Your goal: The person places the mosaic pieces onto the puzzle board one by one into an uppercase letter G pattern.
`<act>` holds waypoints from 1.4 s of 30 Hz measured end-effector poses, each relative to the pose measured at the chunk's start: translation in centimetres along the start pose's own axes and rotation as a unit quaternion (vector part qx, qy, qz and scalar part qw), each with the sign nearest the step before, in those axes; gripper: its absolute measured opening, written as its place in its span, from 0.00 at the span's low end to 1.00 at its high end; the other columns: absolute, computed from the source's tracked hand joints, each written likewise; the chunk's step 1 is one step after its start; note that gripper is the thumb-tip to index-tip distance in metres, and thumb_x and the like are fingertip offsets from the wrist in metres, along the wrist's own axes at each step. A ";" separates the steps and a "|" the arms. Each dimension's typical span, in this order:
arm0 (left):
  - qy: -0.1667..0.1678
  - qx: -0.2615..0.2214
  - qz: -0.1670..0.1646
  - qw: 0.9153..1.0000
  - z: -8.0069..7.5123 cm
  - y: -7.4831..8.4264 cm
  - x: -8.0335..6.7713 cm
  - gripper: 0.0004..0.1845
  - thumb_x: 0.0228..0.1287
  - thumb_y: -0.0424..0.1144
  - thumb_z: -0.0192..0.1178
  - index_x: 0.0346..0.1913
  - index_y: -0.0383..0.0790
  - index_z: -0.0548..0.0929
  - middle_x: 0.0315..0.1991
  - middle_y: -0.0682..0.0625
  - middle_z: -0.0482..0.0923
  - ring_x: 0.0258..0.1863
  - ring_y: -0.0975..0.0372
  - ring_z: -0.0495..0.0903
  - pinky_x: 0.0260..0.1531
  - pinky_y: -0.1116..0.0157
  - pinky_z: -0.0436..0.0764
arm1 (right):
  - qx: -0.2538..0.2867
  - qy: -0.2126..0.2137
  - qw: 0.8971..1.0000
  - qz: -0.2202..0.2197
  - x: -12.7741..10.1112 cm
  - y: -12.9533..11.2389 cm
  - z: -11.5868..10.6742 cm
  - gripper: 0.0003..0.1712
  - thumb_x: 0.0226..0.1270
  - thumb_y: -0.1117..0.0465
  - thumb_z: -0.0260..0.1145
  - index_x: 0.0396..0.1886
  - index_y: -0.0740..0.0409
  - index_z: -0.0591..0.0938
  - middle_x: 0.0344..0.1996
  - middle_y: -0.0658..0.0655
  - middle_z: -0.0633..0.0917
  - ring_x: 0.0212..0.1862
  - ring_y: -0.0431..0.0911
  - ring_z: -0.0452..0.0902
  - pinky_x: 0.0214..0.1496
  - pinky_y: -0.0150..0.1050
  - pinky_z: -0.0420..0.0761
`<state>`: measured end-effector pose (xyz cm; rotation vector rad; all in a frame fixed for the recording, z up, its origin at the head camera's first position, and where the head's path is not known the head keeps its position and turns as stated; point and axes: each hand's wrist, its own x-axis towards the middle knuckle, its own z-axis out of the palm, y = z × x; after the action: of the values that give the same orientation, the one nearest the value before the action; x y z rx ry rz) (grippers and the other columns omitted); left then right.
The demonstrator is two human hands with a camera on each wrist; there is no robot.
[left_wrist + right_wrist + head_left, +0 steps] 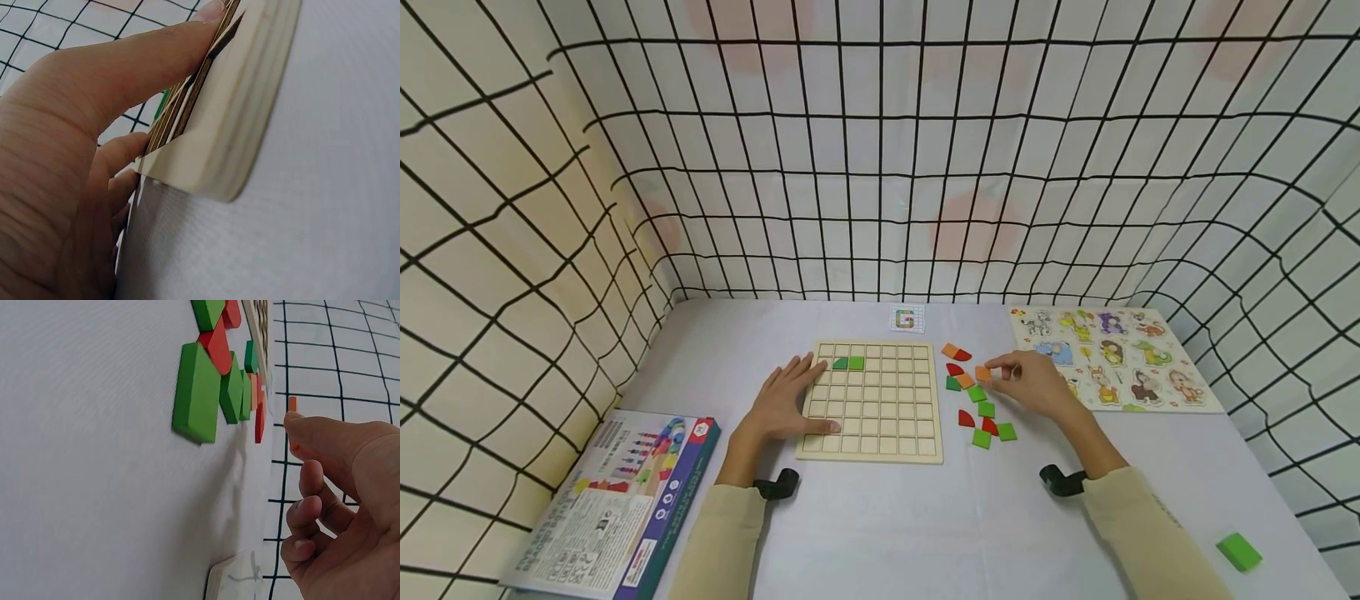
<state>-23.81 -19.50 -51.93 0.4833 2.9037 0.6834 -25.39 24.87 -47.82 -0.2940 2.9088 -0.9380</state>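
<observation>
Head view only: the whole layout on the white table (925, 517). A pale square wooden grid board (872, 402) lies at centre, two green square tiles (848, 363) seated side by side in its second row. The left hand (784, 400) lies flat on the board's 9 o'clock edge, fingers straight and holding nothing. At the board's 3 o'clock sits a loose cluster of green, red and orange wooden tiles (979, 404). The right hand (1033, 383), just beside the cluster, pinches a small orange square tile (982, 373) between thumb and fingertip. Further items: an animal peg puzzle board (1108, 357) at 2 o'clock, a small printed pattern card (906, 319) at 12 o'clock, a printed game box (617, 500) at 8 o'clock, a lone green block (1238, 552) at 4 o'clock. Left wrist view: adds the board's rounded corner and layered edge (219, 131), with the hand pressed on top. Right wrist view: shows tile thickness; the orange tile (292, 419), thin and flat, seen edge-on at the thumb tip, remaining fingers loosely curled.
</observation>
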 end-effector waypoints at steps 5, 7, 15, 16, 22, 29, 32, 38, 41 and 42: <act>0.000 -0.003 0.000 1.000 0.0 0.0 -0.1 0.63 0.44 0.73 0.70 0.83 0.52 0.58 0.84 0.46 0.48 0.85 0.49 0.43 0.82 0.42 0.44 | 0.011 0.003 1.000 -0.009 0.5 -1.2 0.5 0.18 0.66 0.54 0.74 0.54 0.54 0.90 0.27 0.51 0.77 0.34 0.47 0.69 0.30 0.36 0.66; 0.000 -0.004 -0.001 1.000 0.0 0.0 -0.1 0.63 0.43 0.73 0.71 0.82 0.52 0.58 0.84 0.46 0.48 0.85 0.48 0.44 0.82 0.42 0.44 | 0.016 0.002 1.000 -0.013 0.8 -1.7 0.7 0.18 0.67 0.55 0.74 0.53 0.54 0.90 0.27 0.51 0.77 0.33 0.47 0.69 0.30 0.35 0.66; -0.006 0.000 -0.009 1.000 -0.2 0.1 -0.2 0.63 0.44 0.74 0.70 0.83 0.53 0.57 0.85 0.47 0.47 0.85 0.49 0.42 0.82 0.43 0.43 | 0.045 -0.007 0.999 -0.011 2.2 -3.5 2.0 0.17 0.66 0.53 0.74 0.53 0.52 0.90 0.28 0.51 0.78 0.34 0.47 0.69 0.28 0.34 0.66; -0.006 0.001 -0.011 1.000 -0.2 0.1 -0.2 0.63 0.44 0.74 0.70 0.83 0.53 0.57 0.85 0.47 0.46 0.85 0.50 0.42 0.82 0.43 0.43 | 0.049 -0.008 0.999 -0.015 2.4 -3.8 2.2 0.18 0.66 0.53 0.74 0.53 0.53 0.90 0.27 0.51 0.78 0.34 0.47 0.69 0.27 0.34 0.66; -0.006 -0.001 -0.009 1.000 -0.3 0.2 -0.2 0.64 0.43 0.73 0.71 0.83 0.52 0.57 0.85 0.46 0.47 0.85 0.49 0.43 0.82 0.43 0.43 | 0.078 -0.011 0.996 -0.044 3.7 -5.3 3.4 0.17 0.67 0.53 0.74 0.53 0.53 0.90 0.26 0.50 0.77 0.27 0.46 0.69 0.24 0.32 0.65; -0.005 -0.004 -0.008 1.000 0.0 0.0 -0.1 0.63 0.43 0.74 0.70 0.82 0.53 0.58 0.85 0.46 0.47 0.85 0.49 0.43 0.82 0.42 0.44 | 0.078 -0.012 0.995 -0.065 4.9 -7.4 5.0 0.17 0.65 0.54 0.75 0.52 0.53 0.90 0.24 0.50 0.77 0.26 0.43 0.66 0.25 0.32 0.63; -0.004 -0.004 -0.008 1.000 0.0 0.0 0.0 0.64 0.43 0.74 0.70 0.82 0.52 0.58 0.85 0.46 0.47 0.85 0.49 0.43 0.82 0.43 0.44 | 0.086 -0.014 0.994 -0.066 5.3 -8.4 5.8 0.17 0.64 0.54 0.76 0.51 0.53 0.90 0.24 0.50 0.78 0.25 0.43 0.65 0.25 0.31 0.63; -0.006 0.002 -0.007 1.000 -0.1 0.0 0.0 0.64 0.44 0.73 0.71 0.83 0.53 0.57 0.85 0.47 0.46 0.85 0.50 0.42 0.82 0.44 0.43 | 0.101 -0.028 0.993 -0.051 5.9 -9.7 7.3 0.17 0.65 0.53 0.75 0.51 0.51 0.90 0.26 0.50 0.79 0.24 0.42 0.65 0.25 0.33 0.64; -0.009 0.004 -0.008 1.000 -0.2 0.0 -0.1 0.64 0.44 0.73 0.71 0.83 0.53 0.56 0.85 0.48 0.46 0.85 0.50 0.42 0.83 0.44 0.43 | 0.114 -0.036 0.992 -0.049 6.2 -10.0 8.0 0.17 0.65 0.55 0.75 0.52 0.53 0.90 0.25 0.50 0.79 0.22 0.41 0.65 0.26 0.33 0.65; -0.009 0.003 -0.007 1.000 -0.2 0.1 -0.1 0.64 0.44 0.73 0.71 0.83 0.53 0.56 0.85 0.47 0.46 0.85 0.49 0.42 0.82 0.44 0.43 | 0.118 -0.039 0.991 -0.050 6.3 -10.1 8.3 0.17 0.65 0.55 0.74 0.52 0.54 0.89 0.25 0.50 0.79 0.22 0.41 0.65 0.27 0.33 0.66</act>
<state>-23.76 -19.53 -51.73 0.4682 2.8916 0.6647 -28.88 10.84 -48.66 -0.4509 2.7001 -1.2415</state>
